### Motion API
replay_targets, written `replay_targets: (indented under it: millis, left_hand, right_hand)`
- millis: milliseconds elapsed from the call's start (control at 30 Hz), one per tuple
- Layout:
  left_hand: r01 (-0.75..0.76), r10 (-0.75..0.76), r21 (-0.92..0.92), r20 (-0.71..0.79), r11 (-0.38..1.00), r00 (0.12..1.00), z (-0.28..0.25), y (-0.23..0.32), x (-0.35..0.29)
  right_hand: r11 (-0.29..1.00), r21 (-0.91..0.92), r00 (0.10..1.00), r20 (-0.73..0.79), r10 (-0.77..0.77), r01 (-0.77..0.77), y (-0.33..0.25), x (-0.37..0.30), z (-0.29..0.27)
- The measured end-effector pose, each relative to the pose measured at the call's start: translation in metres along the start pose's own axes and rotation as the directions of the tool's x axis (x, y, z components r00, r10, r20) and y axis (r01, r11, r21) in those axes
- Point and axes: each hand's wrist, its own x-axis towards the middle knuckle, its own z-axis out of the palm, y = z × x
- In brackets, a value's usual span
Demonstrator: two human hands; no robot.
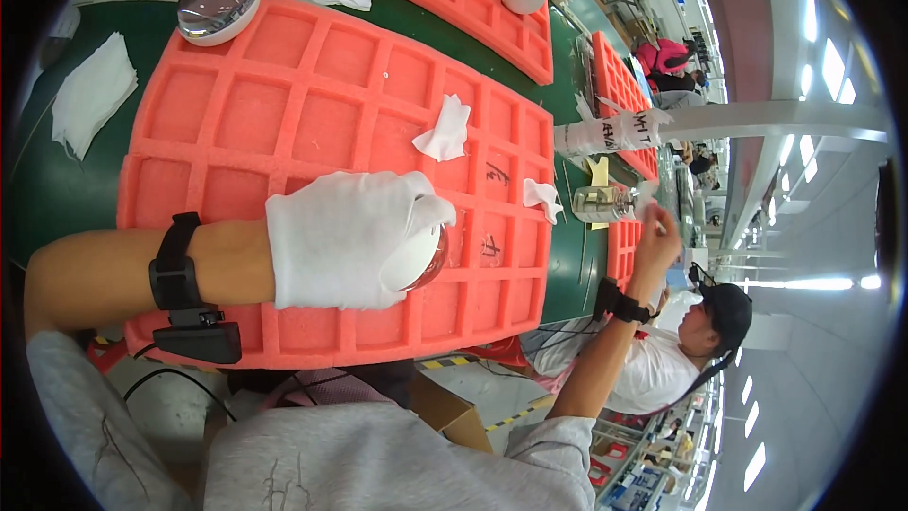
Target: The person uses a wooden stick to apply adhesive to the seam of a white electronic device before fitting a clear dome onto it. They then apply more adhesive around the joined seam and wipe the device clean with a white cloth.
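Note:
My left hand (345,241), in a white glove, is closed around a round white housing with a clear dome (423,260). The foam tray's red shows through the dome. The housing is held over the red foam tray (274,167), tilted with the dome toward the right. My bare right hand (657,241) is raised at the right, its fingers pinched on a small white wipe (646,197). Beside the wipe is a clear glass bottle (601,205) with a metallic top. I cannot tell whether the wipe touches the bottle.
Another domed white housing (219,2) rests on the tray's far left corner. Crumpled white cloths (443,130) lie on the tray and the green table (57,185). Behind is a second red tray (454,9) with more domes. A wrapped post (615,132) rises at right; a person (653,360) sits beyond my right arm.

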Motion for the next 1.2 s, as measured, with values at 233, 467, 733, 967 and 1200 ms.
replay_targets:
  millis: [233, 467, 733, 967, 1200]
  left_hand:
    - [0.071, -0.064, -0.079, 0.093, 0.994, 0.994, -0.002, -0.002, -0.001]
    - [-0.048, 0.052, -0.130, 0.030, 0.990, 0.998, 0.000, -0.009, 0.001]
    - [-0.151, 0.159, 0.157, -0.041, 0.976, 0.986, -0.002, -0.009, 0.003]
    - [-0.024, 0.042, 0.289, -0.056, 0.957, 0.998, -0.005, -0.002, 0.001]
    - [-0.005, 0.009, 0.217, -0.020, 0.976, 1.000, -0.006, -0.005, 0.000]
  right_hand:
    - [0.992, 0.119, 0.994, 0.107, 0.024, -0.037, -0.023, -0.018, 0.024]
    - [0.995, 0.083, 0.996, -0.061, 0.064, -0.059, -0.019, -0.021, 0.028]
    - [0.999, 0.046, 0.998, 0.057, 0.015, -0.018, 0.003, -0.019, 0.029]
    - [1.000, 0.013, 0.996, 0.090, 0.009, -0.010, 0.007, -0.014, 0.027]
    - [0.996, -0.091, 1.000, 0.014, 0.024, -0.022, -0.014, -0.025, 0.027]
